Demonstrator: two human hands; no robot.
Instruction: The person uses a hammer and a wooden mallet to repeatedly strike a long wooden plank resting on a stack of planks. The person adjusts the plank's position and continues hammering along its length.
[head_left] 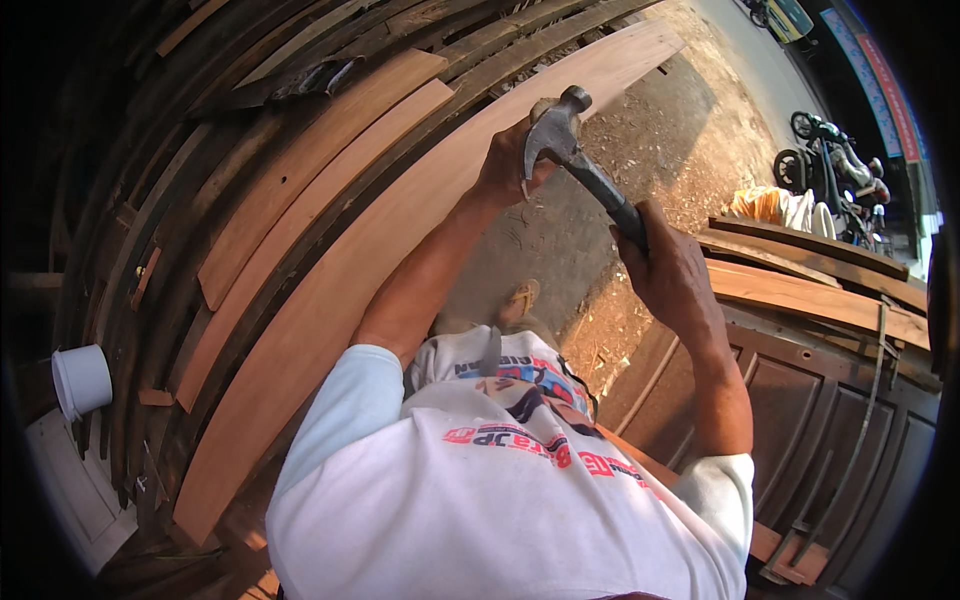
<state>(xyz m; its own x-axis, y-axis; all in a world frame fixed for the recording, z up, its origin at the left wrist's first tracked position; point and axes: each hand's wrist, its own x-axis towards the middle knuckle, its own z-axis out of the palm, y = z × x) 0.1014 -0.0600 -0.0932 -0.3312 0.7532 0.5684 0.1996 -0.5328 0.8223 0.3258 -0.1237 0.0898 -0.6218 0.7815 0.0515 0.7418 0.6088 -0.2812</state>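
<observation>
A dark steel claw hammer (575,150) is gripped by its handle in the closed fingers of the right hand (672,270), head raised at centre. The left hand (508,165) is pressed against the far edge of a long pale-brown wooden plank (330,290), beside the hammer head; its finger state cannot be told.

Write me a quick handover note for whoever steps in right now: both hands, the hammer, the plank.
Right hand: gripping the claw hammer by its handle, head raised.
Left hand: on the edge of the long reddish plank, right by the hammer head; whether it pinches a nail cannot be told.
Plank leans on the stack of boards.
Done: nothing visibly driven.
Left: probably the hammering at that edge.
</observation>
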